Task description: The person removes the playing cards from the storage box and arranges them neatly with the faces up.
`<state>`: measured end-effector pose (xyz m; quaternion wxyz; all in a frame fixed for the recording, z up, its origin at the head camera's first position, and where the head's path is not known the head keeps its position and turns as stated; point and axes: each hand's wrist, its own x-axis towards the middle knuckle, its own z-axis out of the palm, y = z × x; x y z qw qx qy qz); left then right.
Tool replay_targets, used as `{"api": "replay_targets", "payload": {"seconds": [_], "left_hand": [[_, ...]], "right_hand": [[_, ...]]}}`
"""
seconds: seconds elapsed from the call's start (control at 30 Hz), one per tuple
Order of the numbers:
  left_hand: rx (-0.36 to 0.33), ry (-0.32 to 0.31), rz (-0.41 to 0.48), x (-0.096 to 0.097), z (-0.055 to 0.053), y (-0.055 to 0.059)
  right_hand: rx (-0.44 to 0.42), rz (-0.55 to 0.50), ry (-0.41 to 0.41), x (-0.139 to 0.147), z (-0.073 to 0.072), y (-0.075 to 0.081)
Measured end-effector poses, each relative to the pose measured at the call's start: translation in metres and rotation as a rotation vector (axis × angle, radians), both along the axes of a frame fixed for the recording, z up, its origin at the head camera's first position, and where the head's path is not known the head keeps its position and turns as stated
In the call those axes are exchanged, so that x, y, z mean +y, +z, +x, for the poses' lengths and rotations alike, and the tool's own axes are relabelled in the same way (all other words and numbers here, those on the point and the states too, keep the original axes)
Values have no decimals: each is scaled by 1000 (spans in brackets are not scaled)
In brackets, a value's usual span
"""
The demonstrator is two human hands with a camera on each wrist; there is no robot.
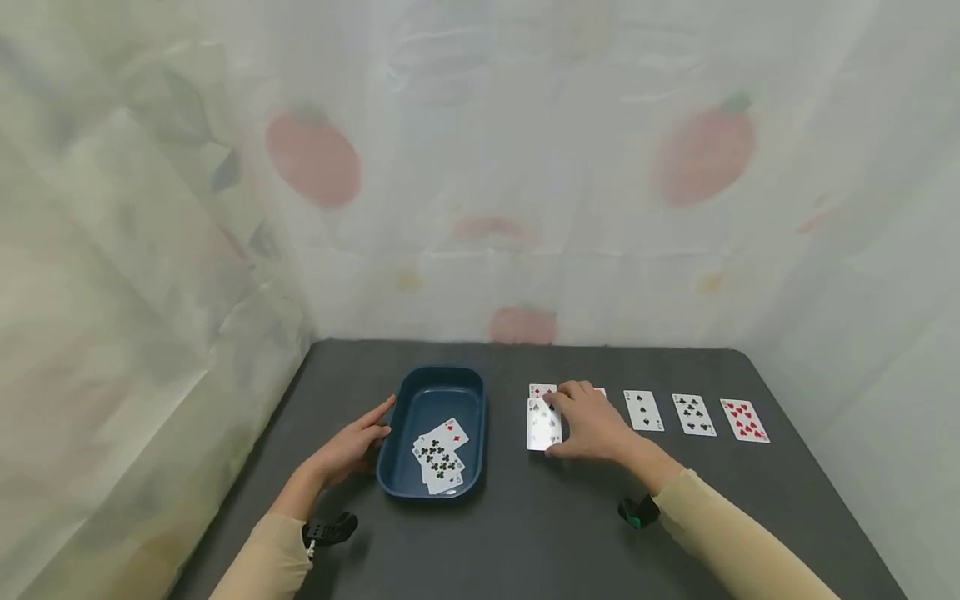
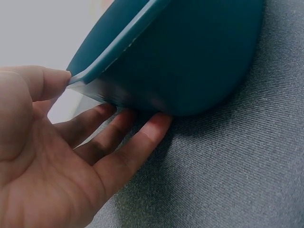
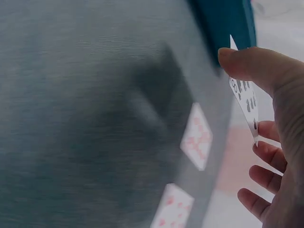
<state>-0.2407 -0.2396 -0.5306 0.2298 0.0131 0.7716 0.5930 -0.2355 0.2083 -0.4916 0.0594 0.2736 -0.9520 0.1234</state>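
Observation:
At the left of the head view a dark blue tray (image 1: 385, 481) stands on the table, with several overlapping playing cards (image 1: 442, 467) inside. My left hand (image 1: 351, 448) holds the tray's left side: in the left wrist view the thumb lies at the rim (image 2: 137, 29) and the fingertips (image 2: 159, 124) touch the outer wall low down. My right hand (image 1: 596, 423) pinches a black-suited playing card (image 1: 542, 427) between thumb and fingers, just right of the tray. In the right wrist view this card (image 3: 244, 97) shows an 8 and is raised off the table.
Behind the held card lies a red card (image 1: 542, 390), partly covered. Another card (image 1: 601, 391) shows behind the right hand. Farther right, a spade card (image 1: 643, 411), a club card (image 1: 694, 415) and a heart card (image 1: 745, 421) lie in a row. A pale curtain (image 1: 600, 275) hangs behind the table.

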Motion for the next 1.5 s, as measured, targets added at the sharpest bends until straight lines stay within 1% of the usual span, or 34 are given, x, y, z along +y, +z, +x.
{"api": "replay_targets", "payload": {"seconds": [0.1, 0.2, 0.3, 0.37, 0.47, 0.57, 0.83, 1.1, 1.5], "left_hand": [[2, -10, 10, -3, 3, -1], [-1, -16, 6, -3, 4, -1], [-12, 1, 2, -3, 5, -1], [-9, -8, 4, -4, 5, -2], [-4, -15, 3, -4, 4, -1], [8, -33, -1, -4, 4, 0], [-2, -13, -3, -4, 4, 0], [1, 5, -11, -2, 5, 4], [4, 8, -21, -1, 6, 4]], "right_hand": [[-17, 4, -8, 6, 8, -16], [-42, 7, -25, 9, 16, -28], [-56, 5, -39, 10, 21, -35], [-62, -2, -49, 10, 23, -39], [-72, -22, -58, 9, 26, -41], [-81, -32, -47, 8, 27, -43], [-124, -50, -13, 4, 29, -46], [-134, -53, -24, 5, 25, -49], [-164, -65, -33, 5, 25, -49]]}}
